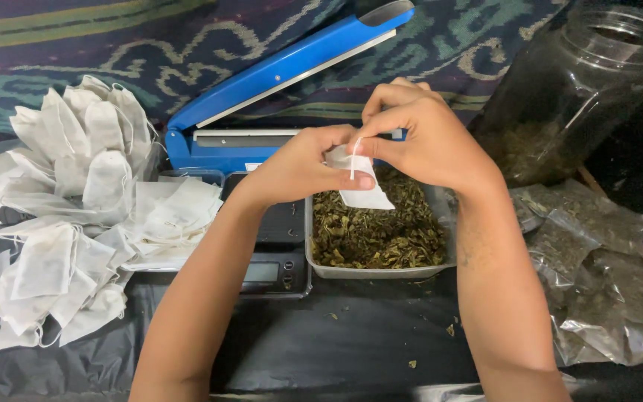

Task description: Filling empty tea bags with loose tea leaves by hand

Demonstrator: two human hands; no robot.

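Note:
Both my hands hold a small white filter bag point(366, 195) above a metal tray point(381, 271) filled with dried green leaves. My left hand point(303, 167) pinches the bag's left side between thumb and fingers. My right hand point(418, 134) grips the bag's top and its white drawstring. The bag hangs partly over the leaves.
A pile of white filter bags point(76, 201) lies at the left. A black digital scale point(273, 257) sits beside the tray. A blue heat sealer point(277, 82) stands open behind. A clear jar point(574, 82) and plastic pouches of dried leaves point(597, 275) are at the right.

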